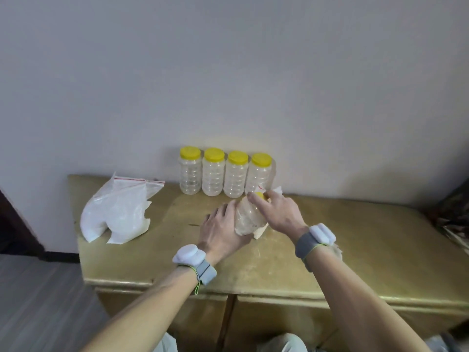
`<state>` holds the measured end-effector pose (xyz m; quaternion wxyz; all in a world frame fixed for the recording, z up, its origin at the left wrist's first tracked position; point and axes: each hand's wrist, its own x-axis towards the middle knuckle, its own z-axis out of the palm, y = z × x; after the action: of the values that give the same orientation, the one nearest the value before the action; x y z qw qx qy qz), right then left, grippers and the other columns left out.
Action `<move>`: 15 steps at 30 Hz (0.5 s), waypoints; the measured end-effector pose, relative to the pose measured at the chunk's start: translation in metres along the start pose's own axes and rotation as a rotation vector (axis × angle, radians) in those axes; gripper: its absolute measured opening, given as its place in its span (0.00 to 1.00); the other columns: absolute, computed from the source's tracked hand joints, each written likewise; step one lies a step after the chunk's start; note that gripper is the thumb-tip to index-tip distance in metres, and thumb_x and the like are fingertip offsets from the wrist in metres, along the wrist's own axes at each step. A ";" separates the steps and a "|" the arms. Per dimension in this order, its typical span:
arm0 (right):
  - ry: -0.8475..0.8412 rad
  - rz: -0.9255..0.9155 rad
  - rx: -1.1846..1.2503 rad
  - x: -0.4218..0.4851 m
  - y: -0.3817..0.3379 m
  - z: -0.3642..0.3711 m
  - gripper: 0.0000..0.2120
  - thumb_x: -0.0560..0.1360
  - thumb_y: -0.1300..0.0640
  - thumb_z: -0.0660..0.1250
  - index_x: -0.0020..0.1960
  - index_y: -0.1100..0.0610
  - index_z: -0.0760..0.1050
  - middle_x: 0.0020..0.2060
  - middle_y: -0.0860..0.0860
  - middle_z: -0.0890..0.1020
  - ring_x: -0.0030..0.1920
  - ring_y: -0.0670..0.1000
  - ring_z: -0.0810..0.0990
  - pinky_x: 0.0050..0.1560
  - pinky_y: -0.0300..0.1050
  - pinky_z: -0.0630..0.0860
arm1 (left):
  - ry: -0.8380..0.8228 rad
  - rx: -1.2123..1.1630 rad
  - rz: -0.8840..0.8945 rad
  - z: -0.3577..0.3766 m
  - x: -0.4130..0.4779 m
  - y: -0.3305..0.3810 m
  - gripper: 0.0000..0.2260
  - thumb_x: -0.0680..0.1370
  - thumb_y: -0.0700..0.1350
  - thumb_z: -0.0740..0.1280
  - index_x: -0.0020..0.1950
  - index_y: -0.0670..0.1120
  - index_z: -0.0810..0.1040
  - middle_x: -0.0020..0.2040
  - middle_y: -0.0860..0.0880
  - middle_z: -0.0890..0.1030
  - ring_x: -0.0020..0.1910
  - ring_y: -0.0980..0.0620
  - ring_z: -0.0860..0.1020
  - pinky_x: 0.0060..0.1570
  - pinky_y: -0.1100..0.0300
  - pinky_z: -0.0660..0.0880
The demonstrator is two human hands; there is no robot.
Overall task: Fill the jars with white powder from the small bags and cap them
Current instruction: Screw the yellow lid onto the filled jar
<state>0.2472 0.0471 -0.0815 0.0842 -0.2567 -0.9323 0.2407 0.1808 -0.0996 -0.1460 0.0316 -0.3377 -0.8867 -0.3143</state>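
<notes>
The left hand (pixel 220 229) has its grip wrapped round the body of a tilted jar (pixel 250 217) near the middle of the desk (pixel 355 237). The jar leans away from the person with its base low. Its clear wall looks cloudy and pale, and the blur makes it hard to say how much powder is inside. The right hand (pixel 276 212) lies over the jar's top, its grip apparently curled round the yellow cap (pixel 261 196). Only a sliver of the cap shows between the fingers, so whether it sits fully on the jar cannot be told. A white bag scrap (pixel 261 232) pokes out under the jar's base, mostly hidden by jar and hands.

Four capped jars (pixel 225 174) stand upright in a row against the wall, side by side. The rightmost one's foot is hidden behind the right hand. At the left end of the desk, well apart from the hands, lie the powder bags (pixel 119 212), heaped and overlapping so their count is unclear. Each wrist wears a grey band with a white pod, left wristband (pixel 189 254) and right wristband (pixel 321 233)
</notes>
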 end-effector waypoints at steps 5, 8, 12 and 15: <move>0.156 0.024 0.005 0.016 -0.003 -0.074 0.28 0.72 0.30 0.63 0.46 0.56 0.79 0.41 0.54 0.82 0.48 0.58 0.78 0.50 0.49 0.72 | -0.252 -0.138 0.057 -0.030 0.036 0.015 0.43 0.64 0.65 0.76 0.74 0.57 0.63 0.67 0.55 0.76 0.63 0.51 0.76 0.58 0.52 0.75; 0.272 0.017 0.014 0.029 0.002 -0.105 0.26 0.71 0.32 0.66 0.46 0.56 0.79 0.40 0.52 0.81 0.48 0.57 0.78 0.47 0.48 0.71 | -0.298 -0.105 0.100 -0.038 0.056 0.023 0.36 0.67 0.67 0.74 0.71 0.55 0.69 0.62 0.57 0.79 0.56 0.56 0.78 0.55 0.56 0.75; 0.432 0.018 0.006 0.049 0.008 -0.133 0.26 0.71 0.35 0.66 0.54 0.57 0.79 0.49 0.54 0.79 0.54 0.58 0.77 0.54 0.49 0.71 | -0.230 -0.009 0.155 -0.048 0.098 0.045 0.21 0.75 0.58 0.71 0.65 0.55 0.73 0.56 0.57 0.79 0.55 0.53 0.79 0.56 0.54 0.76; 0.500 0.056 -0.037 0.064 0.014 -0.139 0.30 0.70 0.33 0.65 0.59 0.55 0.78 0.53 0.53 0.76 0.55 0.59 0.77 0.54 0.49 0.72 | -0.200 0.030 0.164 -0.053 0.129 0.051 0.20 0.75 0.56 0.70 0.66 0.54 0.74 0.59 0.55 0.78 0.58 0.50 0.78 0.59 0.52 0.75</move>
<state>0.2371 0.1471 0.0343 0.3008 -0.3353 -0.8793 0.1545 0.1041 -0.0265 -0.0413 -0.0264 -0.4383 -0.8594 -0.2620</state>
